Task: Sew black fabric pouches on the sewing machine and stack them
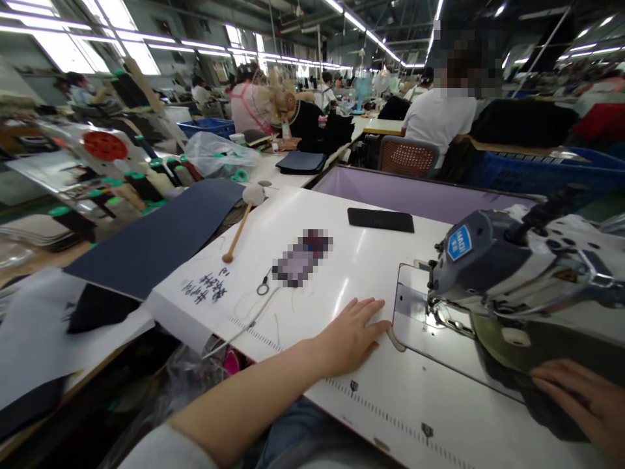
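My left hand (354, 333) lies palm down on the white sewing table (312, 326), fingers apart and holding nothing, its fingertips near the left edge of the machine's metal plate (410, 312). At the lower right, my right hand (576, 397) has its fingers pressed together on a dark fabric piece (517, 352). That fabric reaches under the sewing machine (493, 260), to the right of the lit needle area. Part of my right hand is cut off by the frame edge.
A blurred-out phone-like object (297, 264), a wooden stick with a round head (239, 231) and a black flat piece (381, 220) lie on the table. Dark blue sheet material (161, 234) is at left. A seated person (437, 124) and blue crates (541, 176) are behind.
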{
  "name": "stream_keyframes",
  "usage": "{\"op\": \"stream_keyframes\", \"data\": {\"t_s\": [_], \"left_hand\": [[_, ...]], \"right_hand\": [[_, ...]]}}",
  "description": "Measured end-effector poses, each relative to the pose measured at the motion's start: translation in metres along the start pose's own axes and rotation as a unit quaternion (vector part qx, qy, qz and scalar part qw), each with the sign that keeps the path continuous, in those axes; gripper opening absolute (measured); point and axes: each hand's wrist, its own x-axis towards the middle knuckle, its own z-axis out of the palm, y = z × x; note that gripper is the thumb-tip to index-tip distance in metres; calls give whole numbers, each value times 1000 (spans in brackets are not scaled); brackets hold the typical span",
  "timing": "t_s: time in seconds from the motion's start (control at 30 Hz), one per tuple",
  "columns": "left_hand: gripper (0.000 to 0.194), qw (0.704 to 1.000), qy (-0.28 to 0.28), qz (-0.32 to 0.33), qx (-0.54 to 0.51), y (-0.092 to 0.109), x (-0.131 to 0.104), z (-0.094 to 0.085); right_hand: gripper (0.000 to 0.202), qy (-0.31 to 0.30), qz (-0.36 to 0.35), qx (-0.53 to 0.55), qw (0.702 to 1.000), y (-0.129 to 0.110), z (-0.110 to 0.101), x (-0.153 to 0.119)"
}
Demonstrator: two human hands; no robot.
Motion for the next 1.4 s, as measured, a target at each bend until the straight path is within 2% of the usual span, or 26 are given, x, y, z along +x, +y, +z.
{"op": "stream_keyframes", "data": {"t_s": [0.13, 0.2, 0.27, 0.43, 0.57, 0.67, 0.73, 0.83, 0.9, 0.93, 1.03, 1.1, 1.17, 1.3, 1.4], "left_hand": [[39, 1000, 5, 3, -8, -2, -1, 1], [39, 1000, 8, 5, -15, -3, -1, 1], [38, 1000, 21, 9, -19, -5, -1, 1], [34, 998, 48, 29, -17, -10, 1, 7], [32, 998, 49, 32, -12, -14, 2, 9], [32, 999, 43, 29, -13, -11, 2, 4], [37, 999, 33, 34, -25, -1, 3, -2], [51, 996, 7, 75, -53, 29, 9, -8], [62, 989, -16, 129, -71, 54, 17, -6], [61, 983, -24, 165, -79, 65, 22, -3], [30, 959, -82, 254, -99, 83, 31, 9], [16, 948, -122, 273, -108, 78, 29, 12], [16, 953, -128, 249, -114, 65, 19, 7], [31, 977, -102, 127, -138, 31, -13, -15], [34, 981, -66, 31, -181, 15, -33, -25]], "right_hand": [[18, -17, 23, 14, 999, -28, -16, 15], [19, -8, 60, 37, 997, -40, -24, 22], [15, -16, 126, 67, 990, -48, -30, 26], [25, -18, 212, 203, 956, -50, -33, 22], [31, 10, 228, 197, 953, -47, -39, 18], [24, 29, 228, 162, 960, -59, -55, 11], [18, 36, 217, 130, 967, -80, -67, 3], [17, 2, 143, 65, 988, -130, -74, -12], [16, -78, 121, 78, 986, -168, -68, -20], [16, -114, 115, 94, 982, -185, -63, -23], [16, -198, 103, 160, 962, -217, -48, -29], [13, -226, 82, 205, 949, -220, -43, -34], [16, -228, 71, 223, 945, -212, -44, -42], [60, -234, 57, 163, 957, -186, -44, -58], [68, -239, 17, 145, 960, -177, -36, -57]]}}
